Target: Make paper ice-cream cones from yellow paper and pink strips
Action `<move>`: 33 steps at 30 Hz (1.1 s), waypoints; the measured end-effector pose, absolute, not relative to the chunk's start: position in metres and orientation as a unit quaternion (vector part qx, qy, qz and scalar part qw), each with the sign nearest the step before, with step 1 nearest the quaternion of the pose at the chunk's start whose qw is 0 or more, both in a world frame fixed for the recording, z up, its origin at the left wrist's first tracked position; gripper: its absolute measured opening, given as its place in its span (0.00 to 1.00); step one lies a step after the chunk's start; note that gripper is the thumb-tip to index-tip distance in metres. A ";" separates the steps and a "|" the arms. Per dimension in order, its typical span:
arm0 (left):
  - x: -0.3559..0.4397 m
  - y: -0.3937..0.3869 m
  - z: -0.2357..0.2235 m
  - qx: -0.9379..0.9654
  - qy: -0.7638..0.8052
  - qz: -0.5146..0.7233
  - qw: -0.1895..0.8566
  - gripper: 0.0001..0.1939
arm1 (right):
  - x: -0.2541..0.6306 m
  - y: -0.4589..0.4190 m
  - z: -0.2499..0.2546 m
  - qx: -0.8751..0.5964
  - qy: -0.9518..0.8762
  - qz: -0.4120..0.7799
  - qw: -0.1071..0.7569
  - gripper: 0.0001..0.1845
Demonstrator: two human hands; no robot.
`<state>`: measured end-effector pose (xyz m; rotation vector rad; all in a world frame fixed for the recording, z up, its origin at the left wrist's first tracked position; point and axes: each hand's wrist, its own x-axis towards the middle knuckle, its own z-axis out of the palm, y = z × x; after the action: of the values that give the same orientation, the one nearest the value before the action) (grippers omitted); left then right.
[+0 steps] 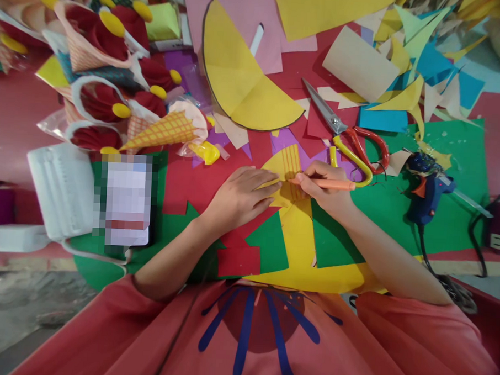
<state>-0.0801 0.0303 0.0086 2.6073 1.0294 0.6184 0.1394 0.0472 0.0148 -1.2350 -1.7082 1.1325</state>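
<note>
- The grip of the right hand [327,192] is narrow, thumb and fingers pinching an orange marker [335,184] near its tip.
- The left hand [244,195] grips nothing; it lies palm down, fingers stretched toward the marker and resting on the paper, seemingly steadying it.
- The yellow piece [290,162] lies between the hands, on other paper scraps over the worktop [12,127].
- Done so far: a band of reddish lines runs along its right part (whether any cross them, I cannot tell).
- Left over: the part by the left fingers looks bare, so I judge the lining only partly finished; a yellow cone [165,131] to the left carries a full grid.
- Both forearms slant inward from the lower corners, elbows apart; the marker lies nearly level, its back end pointing right.
</note>
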 end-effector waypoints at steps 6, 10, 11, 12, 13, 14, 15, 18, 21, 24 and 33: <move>-0.080 0.029 0.006 0.899 0.361 0.208 0.137 0.13 | 0.138 0.049 0.014 -0.472 -0.683 0.427 0.360 0.15; -0.080 0.029 0.006 0.899 0.362 0.208 0.136 0.12 | 0.138 0.050 0.015 -0.463 -0.692 0.427 0.353 0.15; -0.080 0.029 0.007 0.899 0.362 0.207 0.136 0.12 | 0.138 0.050 0.015 -0.461 -0.692 0.428 0.355 0.15; -0.080 0.029 0.007 0.899 0.362 0.207 0.137 0.12 | 0.138 0.050 0.015 -0.458 -0.692 0.429 0.356 0.16; -0.080 0.029 0.007 0.898 0.363 0.207 0.137 0.13 | 0.138 0.050 0.015 -0.457 -0.692 0.430 0.357 0.16; -0.080 0.029 0.007 0.898 0.364 0.206 0.138 0.13 | 0.138 0.050 0.015 -0.457 -0.691 0.431 0.358 0.16; -0.080 0.029 0.007 0.897 0.365 0.205 0.140 0.13 | 0.138 0.050 0.015 -0.457 -0.690 0.433 0.357 0.17; -0.080 0.029 0.006 0.894 0.374 0.199 0.149 0.13 | 0.138 0.050 0.016 -0.456 -0.693 0.439 0.345 0.18; -0.080 0.029 0.005 0.892 0.377 0.197 0.153 0.14 | 0.138 0.051 0.018 -0.454 -0.694 0.445 0.338 0.18; -0.080 0.029 0.005 0.893 0.374 0.201 0.149 0.13 | 0.138 0.051 0.018 -0.452 -0.694 0.449 0.334 0.19; -0.080 0.029 0.004 0.891 0.378 0.199 0.153 0.13 | 0.139 0.050 0.015 -0.454 -0.710 0.438 0.314 0.17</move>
<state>-0.0797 0.0288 0.0044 2.5559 1.0849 0.5712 0.1395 0.0500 0.0149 -1.1959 -1.8723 1.1546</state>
